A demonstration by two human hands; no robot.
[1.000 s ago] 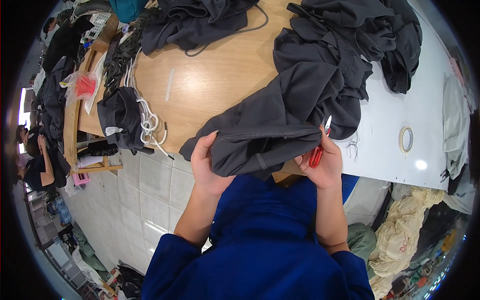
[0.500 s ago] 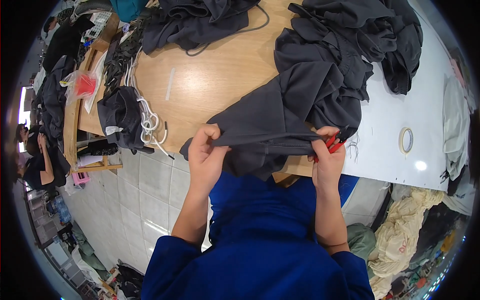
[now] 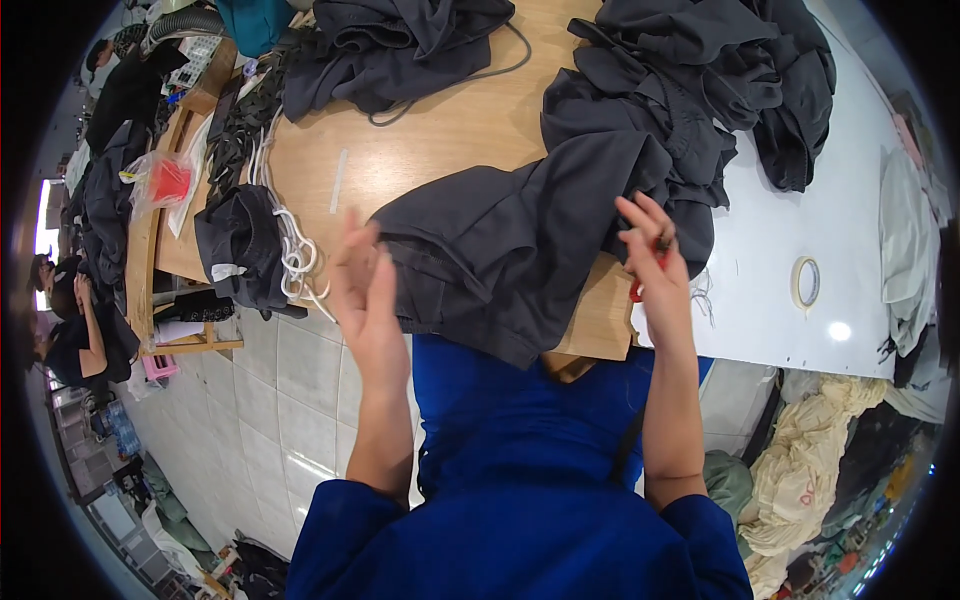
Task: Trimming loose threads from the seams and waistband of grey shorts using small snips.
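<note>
A dark grey garment (image 3: 500, 250) lies rumpled across the front edge of the table, its near part hanging over my lap. Just left of its folds, my left hand (image 3: 368, 290) is raised with fingers apart, a little blurred and with nothing in it. At the garment's right side, my right hand (image 3: 660, 285) has its fingers curled around red-handled snips (image 3: 636, 290). Their blades are mostly hidden by the hand. The right fingertips are close to the cloth; whether they touch it I cannot tell.
More dark garments (image 3: 400, 50) are heaped at the back of the wooden table (image 3: 480, 125). A tape roll (image 3: 805, 282) lies on the white surface to the right. White cords (image 3: 297, 250) hang beside a dark bundle (image 3: 240, 240) on the left. Cream cloth (image 3: 805, 480) is piled at lower right.
Both hands have let go of the garment's stretched edge. The left has moved left and the right slightly up. The cloth has dropped into loose folds.
</note>
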